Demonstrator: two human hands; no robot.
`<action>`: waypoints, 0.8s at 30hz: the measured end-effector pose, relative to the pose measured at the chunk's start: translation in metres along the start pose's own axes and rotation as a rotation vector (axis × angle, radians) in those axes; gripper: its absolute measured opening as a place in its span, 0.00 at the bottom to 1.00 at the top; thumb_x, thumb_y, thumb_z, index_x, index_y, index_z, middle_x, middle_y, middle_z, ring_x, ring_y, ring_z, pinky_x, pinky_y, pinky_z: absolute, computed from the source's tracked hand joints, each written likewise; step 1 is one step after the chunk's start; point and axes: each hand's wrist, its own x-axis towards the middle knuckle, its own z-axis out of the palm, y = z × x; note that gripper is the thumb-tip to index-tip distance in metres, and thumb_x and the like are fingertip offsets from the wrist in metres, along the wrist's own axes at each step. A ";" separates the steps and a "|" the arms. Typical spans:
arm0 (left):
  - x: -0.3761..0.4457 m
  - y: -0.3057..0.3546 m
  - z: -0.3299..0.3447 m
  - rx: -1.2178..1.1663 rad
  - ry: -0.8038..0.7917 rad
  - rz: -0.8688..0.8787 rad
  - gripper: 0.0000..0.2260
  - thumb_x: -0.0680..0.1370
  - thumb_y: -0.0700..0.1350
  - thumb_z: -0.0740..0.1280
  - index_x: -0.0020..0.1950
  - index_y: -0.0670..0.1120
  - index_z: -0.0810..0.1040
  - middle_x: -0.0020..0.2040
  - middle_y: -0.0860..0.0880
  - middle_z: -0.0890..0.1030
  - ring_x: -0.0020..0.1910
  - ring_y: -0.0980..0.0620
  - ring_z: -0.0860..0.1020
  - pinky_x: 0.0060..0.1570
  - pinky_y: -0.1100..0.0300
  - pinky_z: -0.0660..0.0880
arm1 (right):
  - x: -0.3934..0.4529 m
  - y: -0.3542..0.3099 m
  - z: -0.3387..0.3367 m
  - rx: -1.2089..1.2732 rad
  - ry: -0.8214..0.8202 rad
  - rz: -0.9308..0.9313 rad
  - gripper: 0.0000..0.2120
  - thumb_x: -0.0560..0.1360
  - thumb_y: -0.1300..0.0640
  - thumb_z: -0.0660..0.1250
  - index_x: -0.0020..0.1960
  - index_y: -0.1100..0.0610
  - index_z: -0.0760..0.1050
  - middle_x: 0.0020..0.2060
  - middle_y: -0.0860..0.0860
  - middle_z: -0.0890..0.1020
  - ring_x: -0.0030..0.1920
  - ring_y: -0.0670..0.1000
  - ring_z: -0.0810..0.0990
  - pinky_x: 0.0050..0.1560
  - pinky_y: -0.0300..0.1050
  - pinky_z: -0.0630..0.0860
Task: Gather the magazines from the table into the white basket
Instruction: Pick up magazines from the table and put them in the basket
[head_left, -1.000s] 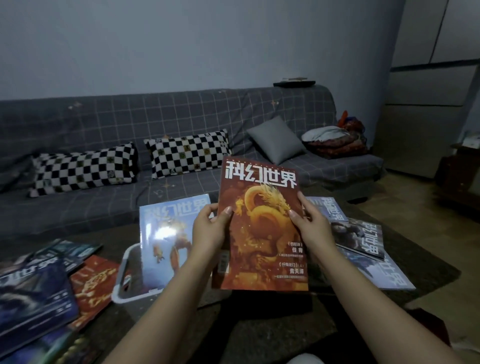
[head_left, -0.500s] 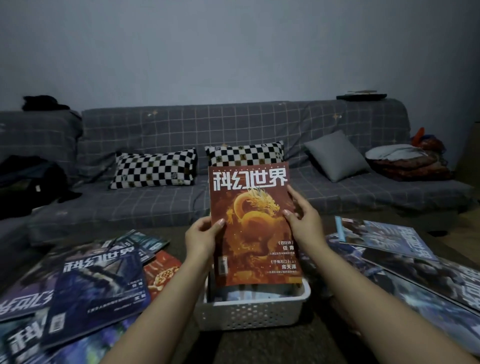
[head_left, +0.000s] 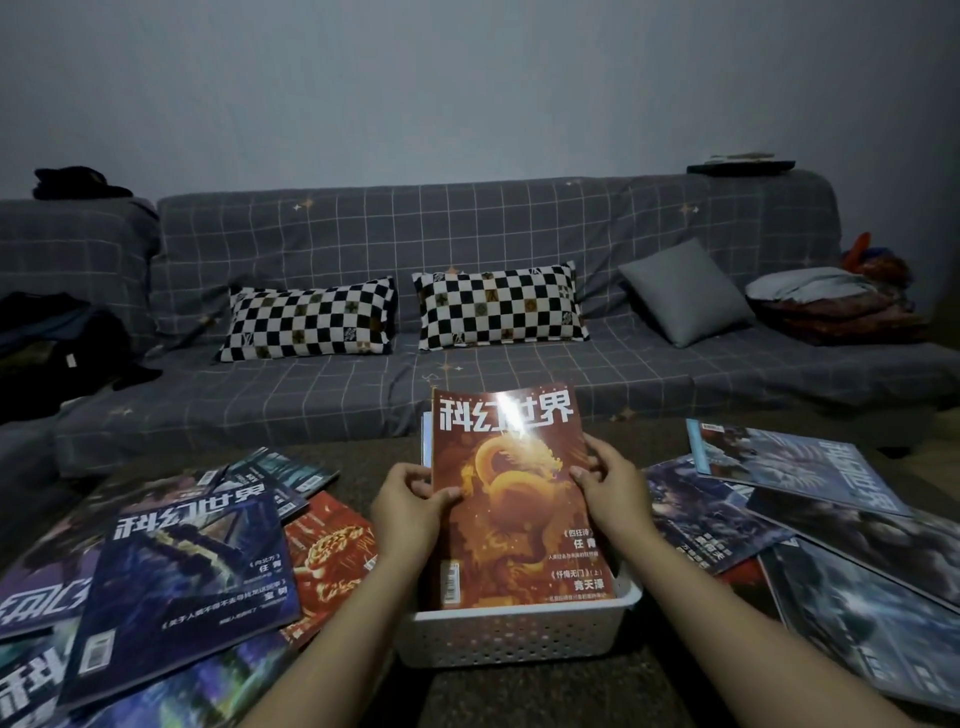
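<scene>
**Orange magazine going into the basket**

Holding the orange dragon magazine by its two long edges, I have its lower end down inside the white basket, top leaning away from me against a pale one already in there. My left hand pinches the left edge, thumb on the cover; my right hand curls round the right edge. It looks light, glossy (likely slippery) and floppy, so a mid-edge hold on both sides should keep it from bowing. More magazines lie spread on the table either side.
</scene>
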 end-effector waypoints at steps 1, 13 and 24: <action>0.001 -0.001 0.000 0.018 0.002 -0.001 0.14 0.66 0.43 0.78 0.44 0.49 0.75 0.38 0.49 0.81 0.38 0.50 0.81 0.41 0.50 0.80 | 0.000 0.002 0.001 -0.004 0.002 -0.003 0.23 0.76 0.62 0.64 0.69 0.52 0.68 0.51 0.50 0.80 0.40 0.44 0.77 0.32 0.34 0.71; -0.003 -0.003 -0.002 0.332 0.029 0.066 0.17 0.70 0.44 0.74 0.55 0.43 0.74 0.57 0.45 0.73 0.48 0.50 0.74 0.51 0.55 0.74 | 0.000 0.013 0.007 -0.201 -0.015 -0.031 0.25 0.74 0.59 0.67 0.70 0.52 0.66 0.49 0.48 0.70 0.47 0.46 0.72 0.43 0.35 0.69; -0.040 0.009 -0.004 0.161 -0.025 0.146 0.24 0.75 0.48 0.70 0.69 0.43 0.69 0.66 0.44 0.73 0.61 0.48 0.74 0.53 0.61 0.70 | -0.025 0.002 -0.006 -0.164 -0.076 -0.022 0.24 0.75 0.56 0.66 0.70 0.52 0.67 0.56 0.53 0.75 0.42 0.43 0.73 0.37 0.33 0.71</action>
